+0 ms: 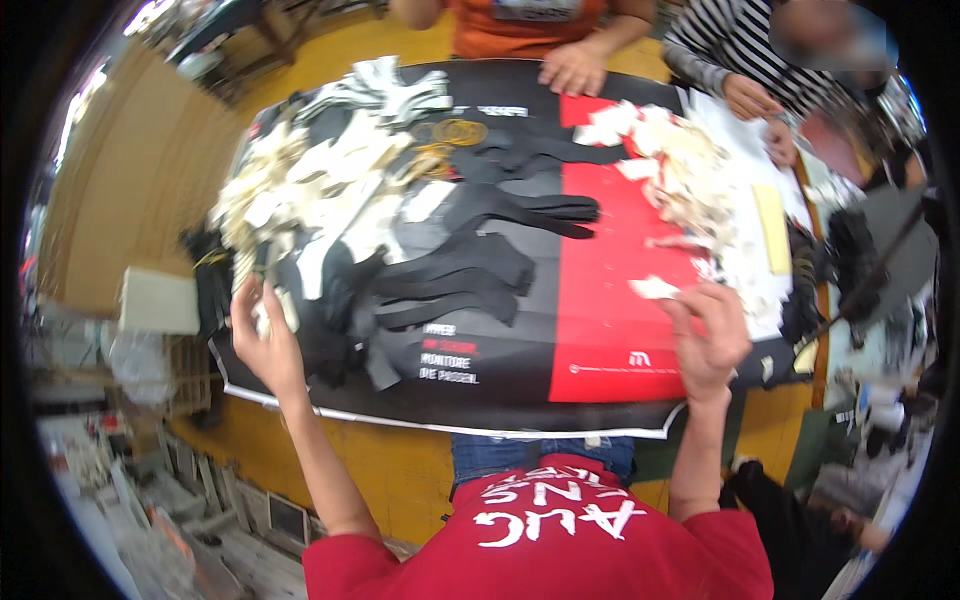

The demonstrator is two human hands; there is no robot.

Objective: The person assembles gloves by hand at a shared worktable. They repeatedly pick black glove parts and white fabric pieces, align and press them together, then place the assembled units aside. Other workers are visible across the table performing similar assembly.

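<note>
At the left edge of the table, my left hand [266,335] reaches into the cream fabric strips [330,165], beside some dark strips [330,345]. Its thumb and fingers are bent toward each other; blur hides what lies between them. On the right, my right hand [710,330] pinches thumb against fingers over the red part of the table cover. A small cream fabric piece [655,288] shows at those fingertips. Between my hands lie flat black strips [460,280] in overlapping rows, with more black strips [530,210] farther back.
Yellow-brown rubber bands [455,132] and pale grey strips [385,92] lie toward the back. At the right is a heap of cream pieces [680,165]. Across the table are a person's hand [573,70] and another person's hands [755,105]. A large cardboard panel [130,180] stands left.
</note>
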